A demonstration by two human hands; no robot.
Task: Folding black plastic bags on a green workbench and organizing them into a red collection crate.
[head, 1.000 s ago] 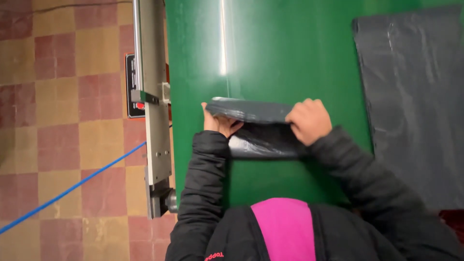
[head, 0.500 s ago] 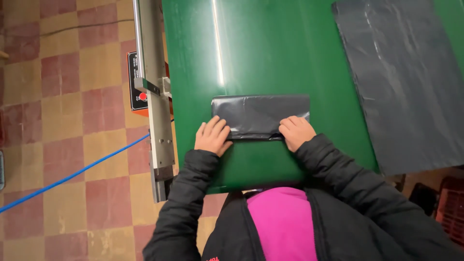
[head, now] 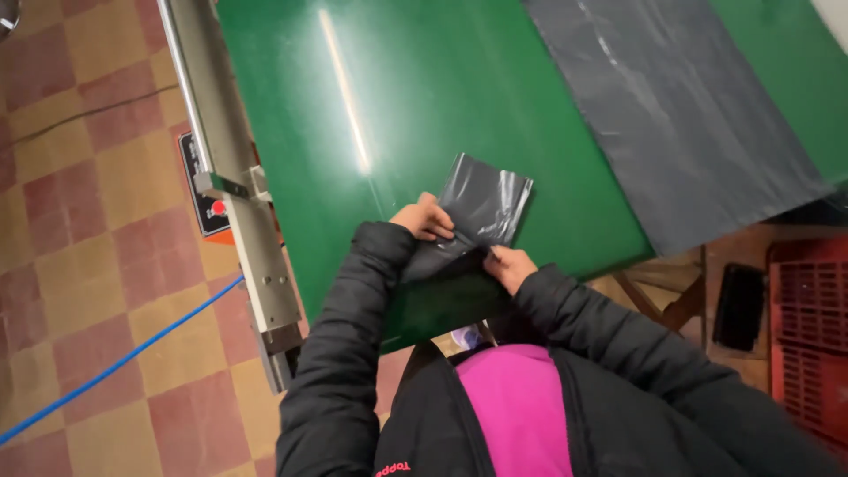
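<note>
We have lifted the folded dark bag (head: 484,205) off the green table (head: 424,106); half a second ago it lay flat. Our left hand (head: 426,221) and right hand (head: 510,265) both pinch it closed at centre frame, so the folding looks nearly finished.

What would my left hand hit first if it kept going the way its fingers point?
Most likely the folded dark plastic bag, which the left hand already touches at its near edge; beyond that lies bare green table.

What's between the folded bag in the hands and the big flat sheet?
Only bare green table between the folded bag and the flat sheet, per the head view.
</note>
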